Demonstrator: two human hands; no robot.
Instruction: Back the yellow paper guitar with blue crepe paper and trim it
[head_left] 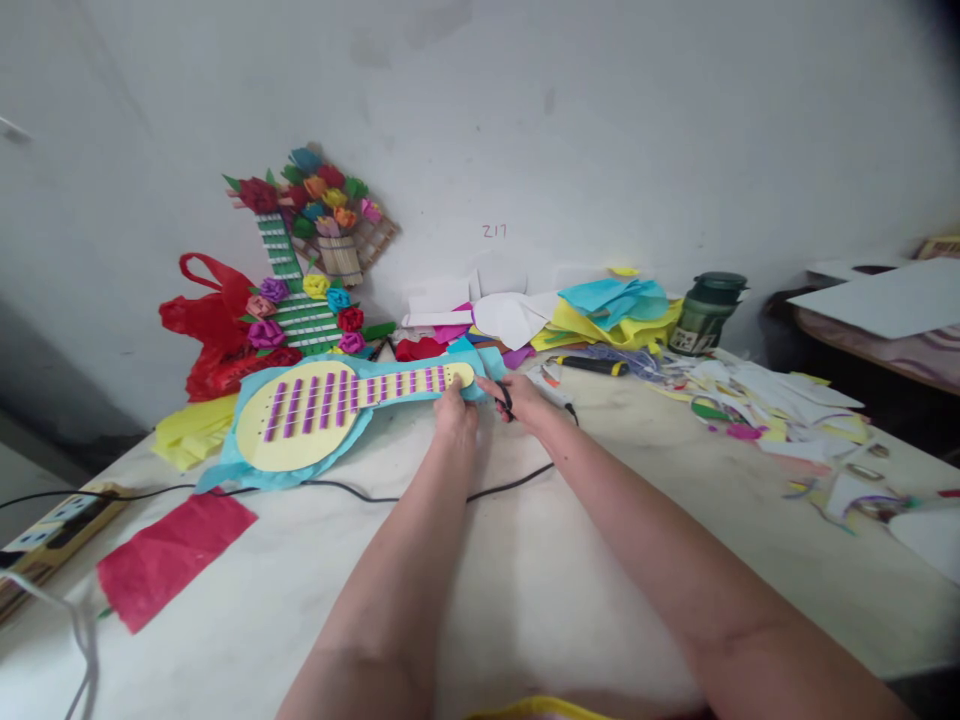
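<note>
- Our left hand [456, 412] is curled shut, and its fingertips pinch the head end of the yellow paper guitar [315, 410], right where the neck stops.
- Our right hand [529, 400] sits just to the right of the left one, almost touching it. It is closed around a small black tool [507, 402]; we cannot tell what kind of tool it is.
- The yellow paper guitar lies flat on the white table [525, 580], with its neck pointing at our hands and its round body well off to the left. Purple paper strips [311, 402] cross it in rows, and a light-blue paper backing [225, 470] shows all around it.
- A thin black cord [495, 490] comes from just beyond the right hand, passes under both forearms and runs left towards a white power strip [67, 512] at the table's edge.
- A flat red paper sheet [169, 555] lies to the left of our left forearm, nearer to us than the guitar.
- Beyond the left hand, a paper-rose bouquet on green-and-white slats [315, 240] leans on the wall beside a red plastic bag [210, 330].
- Beyond the right hand lie a heap of coloured paper sheets [607, 305], a yellow-and-black handled knife [592, 366] and a dark green lidded jar [705, 312].
- Further right, small paper scraps [750, 410] are scattered about.
</note>
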